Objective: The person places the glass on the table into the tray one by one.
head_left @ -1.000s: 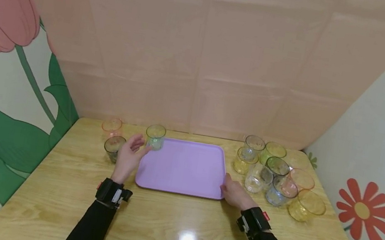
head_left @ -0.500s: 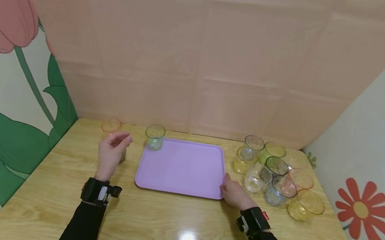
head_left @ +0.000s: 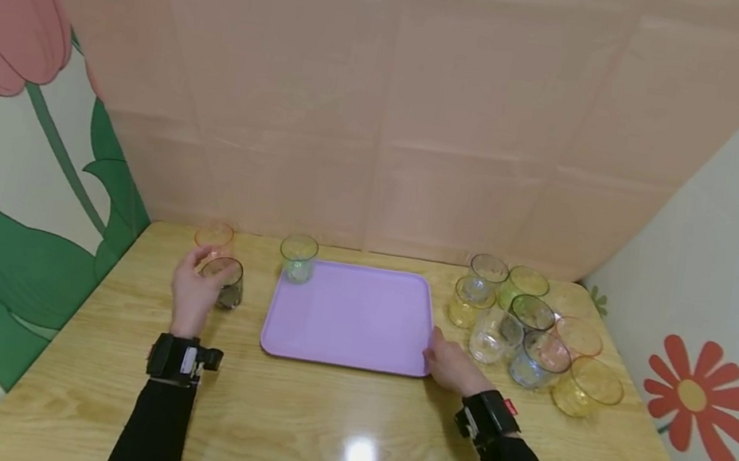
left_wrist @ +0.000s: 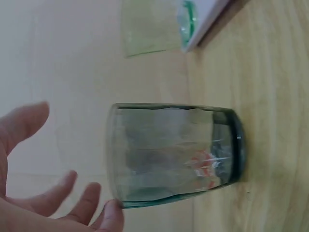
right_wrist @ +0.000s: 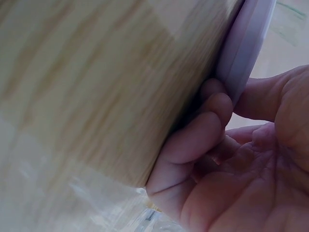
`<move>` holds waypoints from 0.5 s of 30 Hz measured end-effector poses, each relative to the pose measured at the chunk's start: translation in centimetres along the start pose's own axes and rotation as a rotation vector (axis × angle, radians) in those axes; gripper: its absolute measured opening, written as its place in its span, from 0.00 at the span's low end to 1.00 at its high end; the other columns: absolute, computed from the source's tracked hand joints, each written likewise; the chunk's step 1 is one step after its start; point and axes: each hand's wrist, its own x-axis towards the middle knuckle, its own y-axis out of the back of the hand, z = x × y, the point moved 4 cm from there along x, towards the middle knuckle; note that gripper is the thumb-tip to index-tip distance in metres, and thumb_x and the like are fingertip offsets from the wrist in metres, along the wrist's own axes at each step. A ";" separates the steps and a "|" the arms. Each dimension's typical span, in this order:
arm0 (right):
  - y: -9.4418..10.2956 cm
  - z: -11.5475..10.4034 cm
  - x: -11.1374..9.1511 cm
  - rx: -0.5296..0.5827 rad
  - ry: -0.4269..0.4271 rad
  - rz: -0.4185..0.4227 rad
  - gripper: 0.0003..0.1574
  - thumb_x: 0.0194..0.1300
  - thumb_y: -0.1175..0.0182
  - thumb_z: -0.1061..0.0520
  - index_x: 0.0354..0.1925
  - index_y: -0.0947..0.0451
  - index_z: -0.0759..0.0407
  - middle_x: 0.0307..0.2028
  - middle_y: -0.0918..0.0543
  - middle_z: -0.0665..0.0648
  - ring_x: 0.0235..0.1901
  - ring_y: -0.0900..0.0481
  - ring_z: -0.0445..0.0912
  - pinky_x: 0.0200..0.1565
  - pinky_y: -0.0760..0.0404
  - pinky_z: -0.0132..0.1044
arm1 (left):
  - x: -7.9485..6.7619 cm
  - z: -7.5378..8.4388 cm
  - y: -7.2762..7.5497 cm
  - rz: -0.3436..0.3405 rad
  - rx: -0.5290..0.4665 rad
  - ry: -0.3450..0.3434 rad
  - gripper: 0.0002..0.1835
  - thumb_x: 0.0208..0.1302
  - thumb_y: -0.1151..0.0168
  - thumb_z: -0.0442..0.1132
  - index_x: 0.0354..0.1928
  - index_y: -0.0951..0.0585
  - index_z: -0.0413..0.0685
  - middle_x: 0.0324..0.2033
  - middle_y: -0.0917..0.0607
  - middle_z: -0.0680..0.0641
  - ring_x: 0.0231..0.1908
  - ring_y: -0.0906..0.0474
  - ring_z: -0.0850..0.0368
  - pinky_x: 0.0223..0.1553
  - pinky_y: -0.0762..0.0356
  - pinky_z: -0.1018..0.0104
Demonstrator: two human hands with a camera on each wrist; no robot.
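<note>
Clearly, pale wood grain runs across the near tabletop (head_left: 279, 434), where a glossy streak of light lies between two black fabric sleeves (head_left: 153, 426). The right hand (head_left: 453, 366) pinches the right edge of a smooth lilac tray (head_left: 355, 321) near its close corner, thumb above and curled fingers beneath. The left hand (head_left: 191, 295) is spread beside a smoky grey glass tumbler (left_wrist: 169, 150), thumb well away from it; one fingertip is at the rim, though whether it touches I cannot tell. The tumbler stands upright left of the tray, a strip of wood separating them, and a red-orange patch shows through its glass. More tumblers crowd to the tray's right, led by an amber tumbler (head_left: 582, 391). Inside the tray's far left corner stands a green tumbler (head_left: 298, 259); an orange-rimmed tumbler (head_left: 215, 233) is behind the smoky one. A creased pinkish-beige sheet (head_left: 389, 105) spans the back.
</note>
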 end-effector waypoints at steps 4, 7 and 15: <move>-0.1 0.0 0.1 0.006 0.005 -0.005 0.31 0.70 0.50 0.61 0.64 0.44 0.80 0.42 0.18 0.77 0.40 0.17 0.60 0.46 0.19 0.54 | 0.5 -0.9 0.0 -0.047 0.089 0.030 0.43 0.53 0.27 0.36 0.69 0.37 0.33 0.69 0.37 0.33 0.70 0.43 0.38 0.68 0.40 0.46; -0.1 -0.1 0.1 0.011 0.010 0.002 0.31 0.70 0.50 0.61 0.63 0.43 0.79 0.41 0.18 0.76 0.39 0.17 0.58 0.45 0.18 0.53 | 0.7 -1.3 -0.1 -0.097 0.129 0.048 0.48 0.53 0.27 0.37 0.72 0.43 0.33 0.71 0.41 0.32 0.72 0.47 0.38 0.72 0.47 0.45; 0.2 0.0 -0.1 0.031 -0.009 -0.008 0.28 0.70 0.50 0.61 0.61 0.40 0.77 0.45 0.19 0.77 0.44 0.18 0.61 0.50 0.20 0.56 | 0.9 -2.2 -0.2 -0.187 0.178 0.099 0.52 0.54 0.28 0.37 0.74 0.51 0.35 0.73 0.47 0.32 0.73 0.51 0.38 0.74 0.50 0.45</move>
